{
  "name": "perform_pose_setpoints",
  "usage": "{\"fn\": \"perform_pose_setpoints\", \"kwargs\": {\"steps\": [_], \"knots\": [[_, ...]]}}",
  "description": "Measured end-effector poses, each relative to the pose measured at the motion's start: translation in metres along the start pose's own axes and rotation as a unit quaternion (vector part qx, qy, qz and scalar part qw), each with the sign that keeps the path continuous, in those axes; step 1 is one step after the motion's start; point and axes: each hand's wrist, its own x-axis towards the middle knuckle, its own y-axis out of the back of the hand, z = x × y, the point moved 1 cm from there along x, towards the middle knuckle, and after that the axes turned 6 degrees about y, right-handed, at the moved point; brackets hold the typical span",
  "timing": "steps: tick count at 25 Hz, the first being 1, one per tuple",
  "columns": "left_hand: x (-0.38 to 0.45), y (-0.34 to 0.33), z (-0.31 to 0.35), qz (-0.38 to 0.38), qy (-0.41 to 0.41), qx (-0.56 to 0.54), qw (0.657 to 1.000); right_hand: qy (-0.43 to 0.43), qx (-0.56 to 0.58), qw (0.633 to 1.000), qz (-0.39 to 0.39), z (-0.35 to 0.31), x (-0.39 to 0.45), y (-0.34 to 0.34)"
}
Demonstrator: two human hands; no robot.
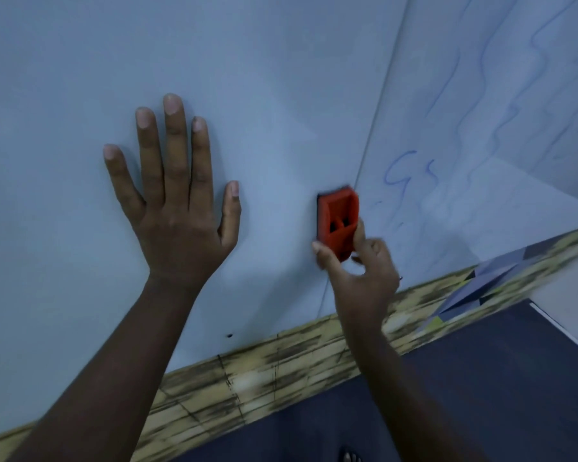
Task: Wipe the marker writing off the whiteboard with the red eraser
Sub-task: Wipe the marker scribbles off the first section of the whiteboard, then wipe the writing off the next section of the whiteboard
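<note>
- My right hand (357, 271) pinched the red eraser (338, 221) by its lower end, thumb on one side and fingers curled round the other, its flat face against the whiteboard (247, 78)
- Eraser sat just left of a thin seam (381, 95) that ran up the board — its top corner touching or nearly touching that line
- My left hand (177, 208) lay flat on the board well to the left, fingers straight and spread, holding nothing; I judged it a brace
- Progress, as I read it: the panel left of the seam showed no writing, only a small dark dot (229, 335) low down near the edge
- Left to do: the panel right of the seam carried blue marker writing (411, 171) — a few letter-like strokes close by the eraser, wavy lines (501, 121) higher and farther right, faint smears below
- So I reckoned the task part done at best; the marked side was untouched where the strokes stayed crisp
- Eraser's look: red moulded plastic back with a recessed grip and two dark slots, a dark pad edge along its left side; slightly blurred
- Below the board ran a yellowish patterned strip (281, 368), then dark floor (481, 395)
</note>
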Motion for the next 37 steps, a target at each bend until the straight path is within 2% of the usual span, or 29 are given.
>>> {"fn": "perform_pose_setpoints", "kwargs": {"steps": [4,7,10,14,17,19,22,24,26,28,29,30,37], "knots": [[-0.016,-0.004,0.002,-0.003,-0.001,0.004,1.000,-0.165,-0.049,0.979,-0.110,0.060,-0.087,-0.023],[-0.028,-0.006,0.003,-0.012,-0.008,0.000,1.000,-0.211,-0.023,0.970,-0.120,0.074,-0.095,-0.027],[-0.041,-0.008,0.002,-0.028,-0.009,0.004,1.000,-0.215,0.049,0.974,-0.054,0.054,-0.065,-0.018],[-0.056,-0.010,0.003,-0.041,-0.022,0.008,0.999,-0.155,0.107,0.982,0.024,0.018,-0.019,-0.007],[-0.067,-0.012,0.002,-0.044,-0.037,0.012,0.998,-0.143,0.070,0.987,0.000,0.025,-0.035,-0.013],[-0.073,-0.013,0.001,-0.043,-0.045,0.016,0.998,-0.201,0.079,0.976,-0.040,0.043,-0.066,-0.024],[-0.084,-0.016,0.001,-0.048,-0.046,0.016,0.998,-0.338,0.120,0.932,-0.051,0.065,-0.123,-0.046],[-0.091,-0.018,0.002,-0.048,-0.048,0.021,0.997,-0.422,0.174,0.887,-0.067,0.069,-0.156,-0.067],[-0.096,-0.020,0.002,-0.045,-0.048,0.022,0.998,-0.528,0.258,0.803,-0.104,0.064,-0.187,-0.091],[-0.100,-0.021,0.002,-0.046,-0.051,0.021,0.997,-0.624,0.340,0.693,-0.118,0.055,-0.205,-0.105],[-0.101,-0.022,0.001,-0.048,-0.053,0.022,0.997,-0.645,0.360,0.662,-0.125,0.053,-0.210,-0.108],[-0.102,-0.021,0.001,-0.050,-0.054,0.020,0.997,-0.650,0.366,0.653,-0.129,0.054,-0.211,-0.107],[-0.115,-0.021,-0.001,-0.064,-0.062,0.018,0.996,-0.600,0.345,0.721,-0.025,0.075,-0.134,-0.056]]}}
